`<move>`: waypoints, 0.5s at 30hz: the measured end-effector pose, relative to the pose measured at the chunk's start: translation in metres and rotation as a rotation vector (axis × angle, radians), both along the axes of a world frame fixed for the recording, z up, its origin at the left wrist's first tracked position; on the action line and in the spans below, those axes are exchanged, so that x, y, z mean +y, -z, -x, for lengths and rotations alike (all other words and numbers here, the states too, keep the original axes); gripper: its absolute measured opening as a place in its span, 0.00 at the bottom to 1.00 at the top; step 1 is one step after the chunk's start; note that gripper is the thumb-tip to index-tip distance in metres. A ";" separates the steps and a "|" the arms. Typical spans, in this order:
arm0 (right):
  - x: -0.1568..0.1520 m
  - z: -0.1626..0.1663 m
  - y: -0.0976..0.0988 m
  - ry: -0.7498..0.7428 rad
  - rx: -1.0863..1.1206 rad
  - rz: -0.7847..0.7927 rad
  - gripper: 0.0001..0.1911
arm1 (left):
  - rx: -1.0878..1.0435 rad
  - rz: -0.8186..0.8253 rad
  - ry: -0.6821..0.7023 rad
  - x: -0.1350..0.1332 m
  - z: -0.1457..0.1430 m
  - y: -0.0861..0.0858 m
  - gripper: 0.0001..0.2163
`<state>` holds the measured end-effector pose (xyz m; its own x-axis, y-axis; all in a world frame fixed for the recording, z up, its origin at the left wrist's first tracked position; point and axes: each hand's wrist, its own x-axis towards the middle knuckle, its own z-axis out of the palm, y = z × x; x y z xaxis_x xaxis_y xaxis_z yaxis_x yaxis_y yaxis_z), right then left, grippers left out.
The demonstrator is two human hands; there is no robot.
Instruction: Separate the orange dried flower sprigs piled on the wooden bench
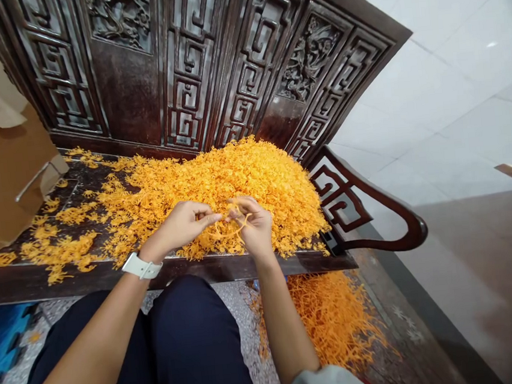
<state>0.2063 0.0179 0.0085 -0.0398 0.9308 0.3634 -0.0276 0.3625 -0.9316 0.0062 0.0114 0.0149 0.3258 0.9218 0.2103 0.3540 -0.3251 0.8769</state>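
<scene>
Your left grip [198, 222] and right grip [254, 221] pinch a thin orange strand [220, 237] over the orange pile [258, 167] on the bench [308, 263]. It looks light and bendy; hold it with fingertips close together.

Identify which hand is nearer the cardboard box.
Left. The left hand is to the right of the cardboard box; the right hand is farther right.

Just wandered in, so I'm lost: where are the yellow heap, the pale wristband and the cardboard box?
Yellow heap [240, 172]: head view, upper middle.
Pale wristband [142, 267]: head view, middle of the band.
Cardboard box [11, 164]: head view, middle of its side.
</scene>
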 end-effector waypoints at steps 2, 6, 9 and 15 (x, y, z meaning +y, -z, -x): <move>0.000 -0.007 0.000 0.000 -0.116 -0.041 0.06 | 0.054 -0.039 -0.033 0.000 0.001 0.001 0.24; 0.002 -0.009 0.008 0.090 -0.275 -0.167 0.07 | 0.181 -0.161 -0.102 0.000 -0.004 -0.001 0.26; 0.012 -0.002 0.018 0.152 -0.220 -0.141 0.05 | 0.232 -0.216 -0.109 -0.002 -0.014 -0.007 0.26; 0.064 -0.024 0.017 0.296 0.267 0.144 0.20 | 0.001 -0.153 -0.114 -0.019 -0.010 -0.027 0.26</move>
